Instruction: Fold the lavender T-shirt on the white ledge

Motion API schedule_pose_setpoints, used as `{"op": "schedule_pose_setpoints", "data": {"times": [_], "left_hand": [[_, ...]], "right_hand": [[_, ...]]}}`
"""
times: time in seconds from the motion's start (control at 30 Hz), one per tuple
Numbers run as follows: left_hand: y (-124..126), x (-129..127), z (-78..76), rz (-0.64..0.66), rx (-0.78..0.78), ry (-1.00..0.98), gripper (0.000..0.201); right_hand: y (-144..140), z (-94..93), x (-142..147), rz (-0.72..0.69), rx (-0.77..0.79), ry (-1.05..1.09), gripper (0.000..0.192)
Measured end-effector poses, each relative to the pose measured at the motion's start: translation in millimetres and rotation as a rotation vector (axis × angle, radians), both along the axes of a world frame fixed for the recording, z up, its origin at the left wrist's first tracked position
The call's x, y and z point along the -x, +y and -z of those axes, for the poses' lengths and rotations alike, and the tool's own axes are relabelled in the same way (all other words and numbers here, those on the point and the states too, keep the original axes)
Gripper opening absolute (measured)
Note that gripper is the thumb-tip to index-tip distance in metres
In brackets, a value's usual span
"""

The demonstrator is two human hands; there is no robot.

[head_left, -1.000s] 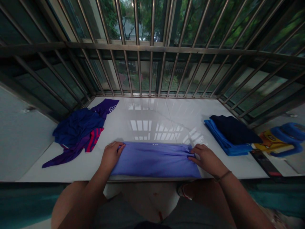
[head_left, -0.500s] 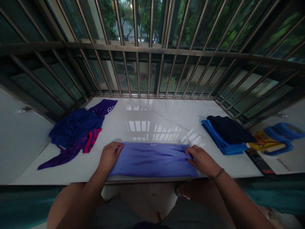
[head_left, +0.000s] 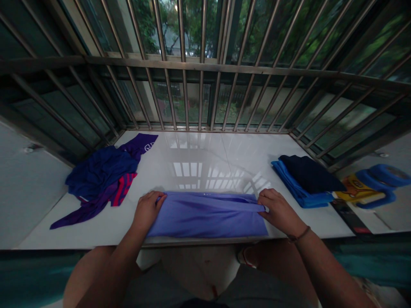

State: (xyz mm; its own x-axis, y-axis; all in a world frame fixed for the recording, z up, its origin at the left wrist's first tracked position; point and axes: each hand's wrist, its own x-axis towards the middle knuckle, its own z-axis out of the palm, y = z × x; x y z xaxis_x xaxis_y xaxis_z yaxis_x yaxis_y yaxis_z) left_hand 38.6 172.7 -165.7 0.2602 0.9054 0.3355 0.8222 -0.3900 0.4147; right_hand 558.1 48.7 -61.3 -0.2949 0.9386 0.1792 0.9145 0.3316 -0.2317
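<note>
A periwinkle-blue garment (head_left: 207, 215) lies folded into a long band at the front edge of the white marble sill (head_left: 208, 158). My left hand (head_left: 148, 209) grips its left end, fingers curled over the upper corner. At the opposite end my right hand (head_left: 278, 209) pinches the upper right corner, and the top edge is pulled taut between the two hands.
A loose heap of dark blue, purple and red-striped clothes (head_left: 102, 175) lies at the left. Two folded pieces, navy on bright blue (head_left: 306, 179), are stacked at the right. Metal window bars (head_left: 201, 72) close off the back and sides. A blue-and-yellow object (head_left: 375, 186) sits beyond the sill's right end.
My right hand has shifted outward to the right, drawing the garment's top edge straight and smoothing the wrinkles near that end. My left hand has stayed in place.
</note>
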Motion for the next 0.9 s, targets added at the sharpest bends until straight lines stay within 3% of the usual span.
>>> {"op": "schedule_pose_setpoints", "data": {"times": [0.13,0.3,0.5,0.6,0.77,0.9], "left_hand": [[-0.1,-0.3,-0.6,0.000,-0.011,0.002,0.039],[-0.1,0.5,-0.2,0.006,-0.012,0.000,0.039],[-0.4,0.8,1.5,0.006,0.000,0.008,0.040],[-0.3,0.7,1.2,0.003,0.005,0.008,0.041],[-0.3,0.4,0.0,-0.011,0.006,0.020,0.042],[-0.9,-0.8,-1.7,0.000,0.011,0.003,0.041]], "right_hand": [[-0.3,-10.4,1.4,-0.111,0.076,0.266,0.018],[-3.8,-20.8,0.1,-0.137,0.226,0.433,0.035],[-16.2,-31.2,-7.4,-0.149,0.152,0.459,0.022],[-15.8,-21.7,-16.0,-0.066,0.075,0.357,0.022],[-8.2,12.8,-30.0,0.164,0.032,-0.067,0.017],[-9.1,29.9,-30.1,0.222,0.069,-0.084,0.023]]}}
